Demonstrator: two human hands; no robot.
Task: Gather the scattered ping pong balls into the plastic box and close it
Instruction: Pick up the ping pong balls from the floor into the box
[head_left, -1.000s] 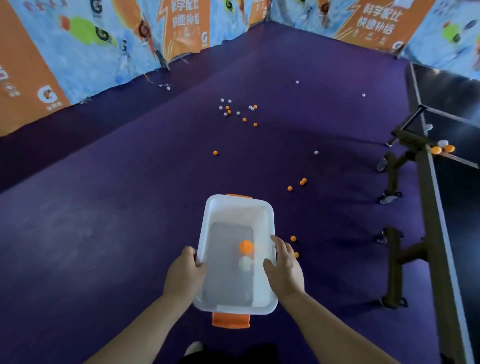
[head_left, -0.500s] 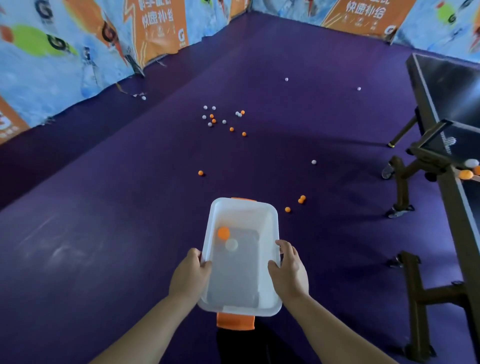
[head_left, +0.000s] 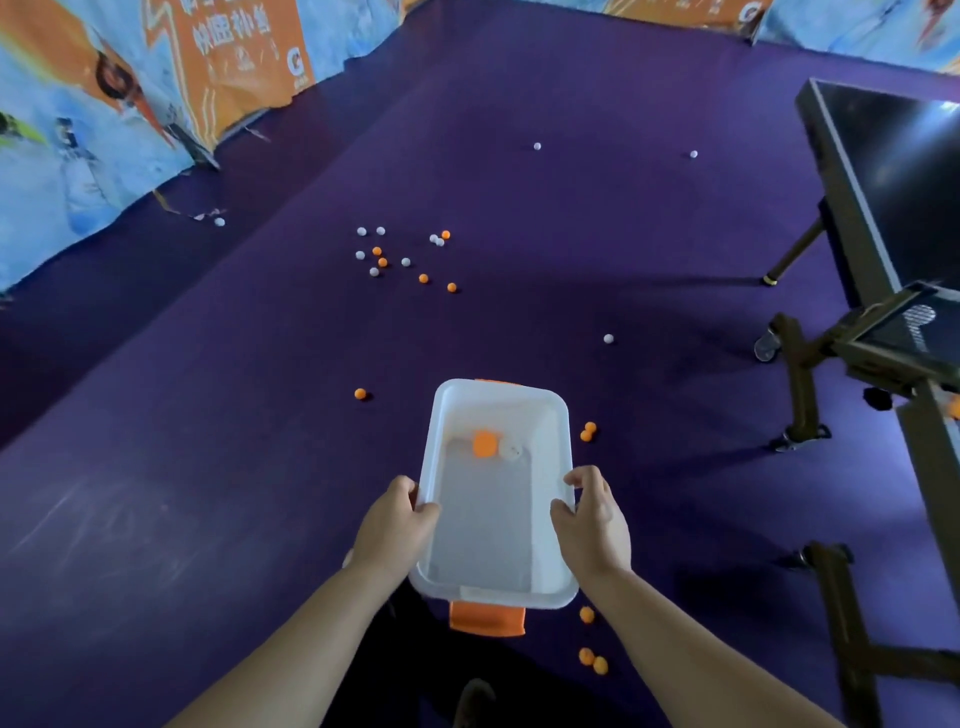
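A white plastic box (head_left: 550, 415) with orange latches is held in front of me above the purple floor. My left hand (head_left: 395, 525) grips its left rim and my right hand (head_left: 592, 519) grips its right rim. Inside lie an orange ball (head_left: 484, 444) and a white ball (head_left: 510, 450), side by side toward the far end. Several orange and white balls (head_left: 405, 262) are scattered on the floor ahead. Two orange balls (head_left: 588, 432) lie right of the box and three more (head_left: 592, 660) near my feet. No lid is visible.
A ping pong table (head_left: 883, 208) with wheeled legs (head_left: 800, 395) stands along the right. Printed barrier panels (head_left: 104, 130) fence the left and far sides. Single white balls (head_left: 608, 339) lie farther out on the purple floor (head_left: 208, 467).
I have walked forward with the box, so the scattered balls are closer. The two balls inside rolled from the middle toward the far end. Both hands keep their grip.
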